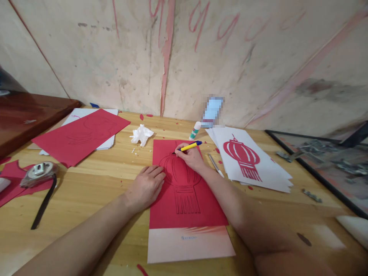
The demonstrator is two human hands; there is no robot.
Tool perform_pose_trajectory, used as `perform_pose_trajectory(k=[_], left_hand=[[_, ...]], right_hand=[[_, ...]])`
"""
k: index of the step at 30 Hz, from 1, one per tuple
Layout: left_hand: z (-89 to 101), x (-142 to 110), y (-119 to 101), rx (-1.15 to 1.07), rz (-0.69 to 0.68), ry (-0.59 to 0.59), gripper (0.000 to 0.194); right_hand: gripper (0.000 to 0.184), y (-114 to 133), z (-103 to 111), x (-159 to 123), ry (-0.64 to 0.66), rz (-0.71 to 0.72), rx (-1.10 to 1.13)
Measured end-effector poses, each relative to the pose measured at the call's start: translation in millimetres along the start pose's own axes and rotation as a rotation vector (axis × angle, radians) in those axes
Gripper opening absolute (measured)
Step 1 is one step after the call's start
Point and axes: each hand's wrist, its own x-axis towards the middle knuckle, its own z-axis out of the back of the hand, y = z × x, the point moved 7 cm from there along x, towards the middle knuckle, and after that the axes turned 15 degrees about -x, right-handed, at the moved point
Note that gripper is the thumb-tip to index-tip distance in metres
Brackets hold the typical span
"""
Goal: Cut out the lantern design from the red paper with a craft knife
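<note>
In front of me lies a sheet of red paper (212, 209) with a lantern outline drawn on it in dark lines. A pale sheet (191, 245) sticks out from under its near edge. My right hand (191, 155) grips a yellow pen (189, 146) with a blue end, its tip at the top of the drawn lantern. Flat on the paper's left edge rests my left hand (148, 184), holding nothing, with its fingers stretched out. Right of the paper is a slim white-and-grey craft knife or pen (215, 165).
White sheets bearing a red paper lantern (243, 157) lie at the right. A glue stick (195, 130) and a blurred phone (212, 111) stand near the wall. Crumpled tissue (141, 135), another red sheet (83, 136) and a tape measure (39, 173) are leftward. A black-framed panel (324, 165) lies far right.
</note>
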Motion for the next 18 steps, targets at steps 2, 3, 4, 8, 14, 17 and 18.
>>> perform_pose_trajectory(k=[2,3,4,8,14,17,18], left_hand=[[0.0,0.2,-0.4,-0.004,-0.003,-0.001,0.024],[0.0,0.3,-0.5,-0.003,-0.002,-0.001,0.024],[0.1,0.4,-0.5,0.000,0.003,-0.001,0.024],[0.0,0.7,-1.3,0.020,0.007,0.015,0.023],[-0.4,0.1,0.4,0.020,0.007,0.013,0.022],[-0.8,0.2,0.8,0.012,0.007,0.016,0.022],[-0.7,0.4,0.6,0.012,0.006,0.015,0.022]], right_hand=[[0.013,1.3,0.1,-0.1,0.002,0.004,0.007],[0.013,1.7,0.1,0.0,0.003,0.006,0.008],[0.013,2.0,0.0,0.0,0.005,0.010,0.008],[0.014,1.9,-0.8,0.5,0.018,0.023,0.003],[0.014,0.8,-0.3,0.3,0.003,0.032,0.001],[0.014,1.3,-0.7,0.1,0.008,0.035,0.009],[0.014,1.6,-0.7,0.0,0.011,0.034,0.011]])
